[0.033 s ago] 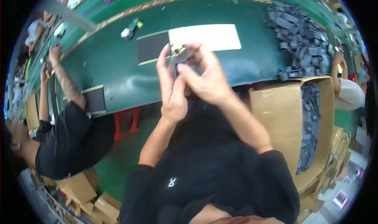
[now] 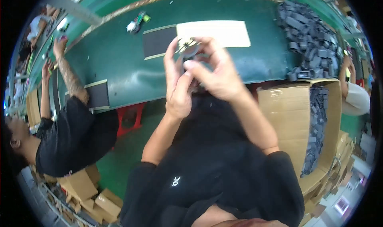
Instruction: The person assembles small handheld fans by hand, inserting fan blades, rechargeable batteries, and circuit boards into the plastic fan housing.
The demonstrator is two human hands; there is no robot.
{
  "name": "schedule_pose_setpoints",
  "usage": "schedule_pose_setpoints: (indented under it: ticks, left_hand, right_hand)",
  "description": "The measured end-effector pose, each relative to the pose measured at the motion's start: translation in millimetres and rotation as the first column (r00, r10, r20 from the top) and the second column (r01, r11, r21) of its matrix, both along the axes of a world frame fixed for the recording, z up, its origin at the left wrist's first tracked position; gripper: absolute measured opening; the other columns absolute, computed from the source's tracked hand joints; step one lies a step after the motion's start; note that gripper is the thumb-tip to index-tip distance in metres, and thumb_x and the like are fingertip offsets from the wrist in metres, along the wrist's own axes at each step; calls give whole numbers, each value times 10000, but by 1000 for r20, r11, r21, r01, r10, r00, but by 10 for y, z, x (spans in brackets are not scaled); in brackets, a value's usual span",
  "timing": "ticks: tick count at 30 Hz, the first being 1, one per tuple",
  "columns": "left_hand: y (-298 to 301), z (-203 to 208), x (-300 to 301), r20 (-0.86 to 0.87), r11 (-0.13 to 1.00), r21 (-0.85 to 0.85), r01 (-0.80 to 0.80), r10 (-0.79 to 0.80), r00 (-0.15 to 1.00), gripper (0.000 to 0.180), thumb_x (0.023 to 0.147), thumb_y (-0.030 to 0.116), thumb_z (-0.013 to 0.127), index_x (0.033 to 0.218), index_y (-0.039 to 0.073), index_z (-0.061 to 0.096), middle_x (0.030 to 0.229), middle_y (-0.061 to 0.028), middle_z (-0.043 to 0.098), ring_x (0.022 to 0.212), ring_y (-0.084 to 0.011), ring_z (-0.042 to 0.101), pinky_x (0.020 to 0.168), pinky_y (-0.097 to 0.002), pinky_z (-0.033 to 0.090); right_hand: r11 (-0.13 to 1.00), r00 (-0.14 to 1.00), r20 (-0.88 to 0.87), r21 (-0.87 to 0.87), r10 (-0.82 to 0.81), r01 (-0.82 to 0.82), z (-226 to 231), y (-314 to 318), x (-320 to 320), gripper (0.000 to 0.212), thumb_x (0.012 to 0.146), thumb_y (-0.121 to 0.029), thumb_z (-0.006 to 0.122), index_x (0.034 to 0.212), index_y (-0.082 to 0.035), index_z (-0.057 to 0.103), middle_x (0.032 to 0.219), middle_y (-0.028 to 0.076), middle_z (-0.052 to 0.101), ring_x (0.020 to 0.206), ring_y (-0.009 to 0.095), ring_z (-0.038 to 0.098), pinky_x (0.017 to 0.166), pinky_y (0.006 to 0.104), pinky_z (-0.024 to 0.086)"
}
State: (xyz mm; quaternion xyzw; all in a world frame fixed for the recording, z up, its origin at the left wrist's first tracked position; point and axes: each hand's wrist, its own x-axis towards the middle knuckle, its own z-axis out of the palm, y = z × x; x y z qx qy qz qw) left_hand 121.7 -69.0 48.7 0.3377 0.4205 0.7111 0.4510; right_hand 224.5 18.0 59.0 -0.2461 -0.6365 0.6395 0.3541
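Both of my hands are raised over the near edge of the green table. Between them is a small round dark-grey part point(image 2: 191, 53) with a pale, slotted-looking top. My left hand point(image 2: 178, 95) grips it from the left side, fingers pointing up. From the right, my right hand point(image 2: 221, 76) curls its fingers round the part, its thumb pressed low against it. My fingers cover much of the part, and its finer details are blurred. Behind the hands lie a white sheet point(image 2: 223, 32) and a black mat point(image 2: 159, 42) on the table.
A heap of grey plastic parts point(image 2: 307, 31) covers the table's right end. Below it stands an open cardboard box point(image 2: 283, 123) holding more grey pieces. A small green-and-white item point(image 2: 137, 22) lies at the back left. A co-worker in black point(image 2: 76, 135) works at the left.
The whole view has shifted slightly, the table sitting a little to the right and higher. Both hands keep hold of the round part, with only slight finger movement.
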Motion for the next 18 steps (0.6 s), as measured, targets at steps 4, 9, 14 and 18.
schedule_pose_setpoints:
  ticks: [4, 9, 14, 18]
  left_hand:
    - [35, -75, -144, 259, 994, 85, 71, -91, 962, 911, 838, 289, 540, 1631, 104, 132, 1155, -102, 557, 889, -127, 527, 661, -230, 400]
    - [-48, -77, -154, 324, 992, 98, 81, -108, 940, 914, 875, 298, 512, 1648, 128, 56, 1191, -129, 552, 907, -149, 553, 696, -234, 433]
    - [-60, -53, -178, 315, 994, 62, 93, -108, 943, 882, 918, 300, 545, 1654, 142, 86, 1274, -190, 550, 962, -185, 592, 784, -285, 497]
    - [-25, -84, -146, 239, 998, 56, 17, -30, 971, 900, 930, 304, 562, 1660, 154, 58, 1278, -176, 548, 965, -178, 596, 820, -295, 485]
  right_hand:
    - [980, 983, -65, -88, 171, -177, -168, 220, 254, 644, 1021, -404, 579, 1491, 8, 426, 1378, 156, 568, 1322, 243, 507, 1129, 403, 372]
    - [853, 920, -15, -369, 392, -370, -602, 122, 485, 773, 983, -592, 551, 1455, 15, 466, 1355, 146, 594, 1220, 248, 595, 1016, 379, 466]
    - [739, 885, -185, -494, 426, -459, -576, -63, 497, 704, 1009, -574, 556, 1384, 20, 520, 1212, 171, 662, 916, 231, 705, 736, 299, 566]
    - [707, 925, -169, -602, 341, -371, -572, -38, 506, 451, 1103, -384, 481, 1300, 6, 592, 1088, 161, 700, 835, 177, 693, 676, 268, 566]
